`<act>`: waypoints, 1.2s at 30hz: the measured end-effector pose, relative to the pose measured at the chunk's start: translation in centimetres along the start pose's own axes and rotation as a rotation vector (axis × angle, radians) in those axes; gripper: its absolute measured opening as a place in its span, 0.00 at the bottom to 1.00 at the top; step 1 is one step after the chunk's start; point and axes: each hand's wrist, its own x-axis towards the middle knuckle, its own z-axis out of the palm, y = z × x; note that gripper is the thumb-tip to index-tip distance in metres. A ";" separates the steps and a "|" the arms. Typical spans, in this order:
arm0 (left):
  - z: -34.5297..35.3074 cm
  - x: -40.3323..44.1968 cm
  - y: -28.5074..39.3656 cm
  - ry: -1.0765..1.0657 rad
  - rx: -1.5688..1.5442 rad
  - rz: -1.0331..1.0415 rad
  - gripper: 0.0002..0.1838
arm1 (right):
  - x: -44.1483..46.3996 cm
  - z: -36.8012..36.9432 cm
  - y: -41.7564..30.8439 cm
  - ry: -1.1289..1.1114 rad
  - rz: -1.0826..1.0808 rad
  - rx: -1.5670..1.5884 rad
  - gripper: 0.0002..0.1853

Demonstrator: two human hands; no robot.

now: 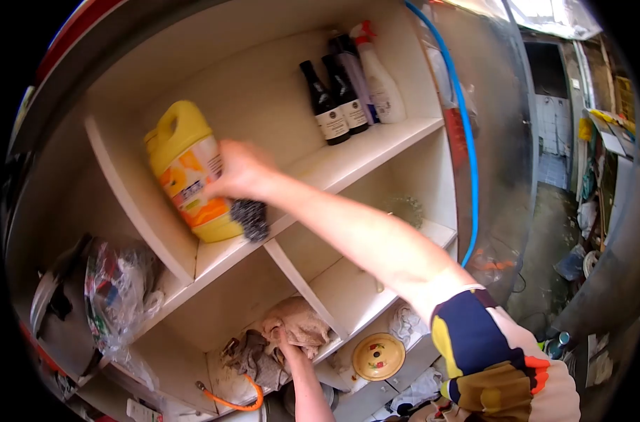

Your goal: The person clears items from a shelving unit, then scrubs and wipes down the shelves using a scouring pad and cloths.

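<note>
On the upper shelf, at its left end, stands a yellow jug [186, 176] with an orange label. My right hand [242, 171] is closed against the jug's right side, its fingertips on the label. Just below that hand a dark grey scrubber [249, 219] lies at the shelf edge beside the jug. On the lower shelf my left hand [283, 339] rests at a pinkish cloth [299, 322], fingers partly hidden in its folds. A grey cloth [253, 357] lies to the left of it, above an orange hose [242, 406].
Dark bottles [327, 105] and a white spray bottle [382, 81] stand on the upper shelf. A blue hose [467, 133] hangs at the right. Plastic bags [119, 288] fill the left compartment. A round yellowish lid [378, 356] sits low at the centre.
</note>
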 end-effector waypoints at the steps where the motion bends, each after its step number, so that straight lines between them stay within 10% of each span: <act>1: -0.2 0.1 -0.2 0.003 0.033 0.017 0.27 | 0.3 -0.3 0.6 -0.029 0.007 0.017 0.29; 23: 1.2 -1.0 -0.2 0.089 -0.061 0.088 0.24 | 5.2 -4.4 11.3 -0.197 0.040 0.227 0.33; 36: -1.2 1.2 -1.5 0.017 -0.071 0.082 0.26 | 9.0 1.4 12.5 -0.225 0.150 -0.467 0.19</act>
